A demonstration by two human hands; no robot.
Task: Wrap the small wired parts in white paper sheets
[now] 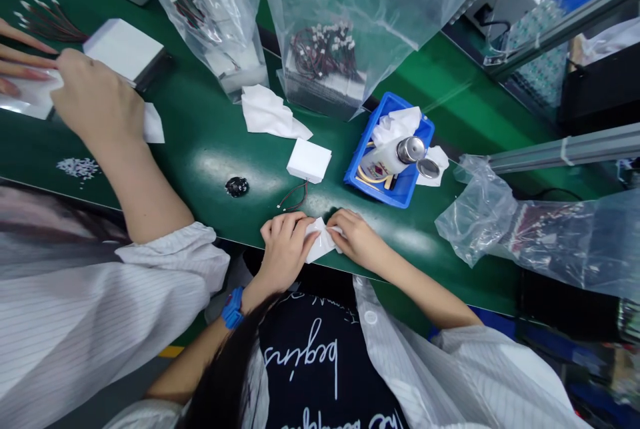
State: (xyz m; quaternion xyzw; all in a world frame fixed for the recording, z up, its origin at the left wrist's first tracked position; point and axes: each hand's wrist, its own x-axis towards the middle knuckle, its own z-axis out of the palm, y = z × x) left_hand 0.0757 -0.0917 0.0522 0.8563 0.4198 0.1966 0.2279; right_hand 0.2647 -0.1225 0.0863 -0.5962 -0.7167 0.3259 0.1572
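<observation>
My left hand (283,247), with a blue band on its wrist, and my right hand (356,238) meet at the near edge of the green table (210,149). Both are closed on a small white folded piece (321,242), pinched between their fingers. Just beyond it lie a short red and black wire (295,197), a white square pad (309,160) and a small black round part (237,186).
A co-worker's hand (95,101) in a white striped sleeve rests on white sheets at the left, and other fingers (20,56) reach in at the far left. A blue tray (397,192) holds a bottle. Clear bags of wires (325,49) stand behind, another bag (540,229) right.
</observation>
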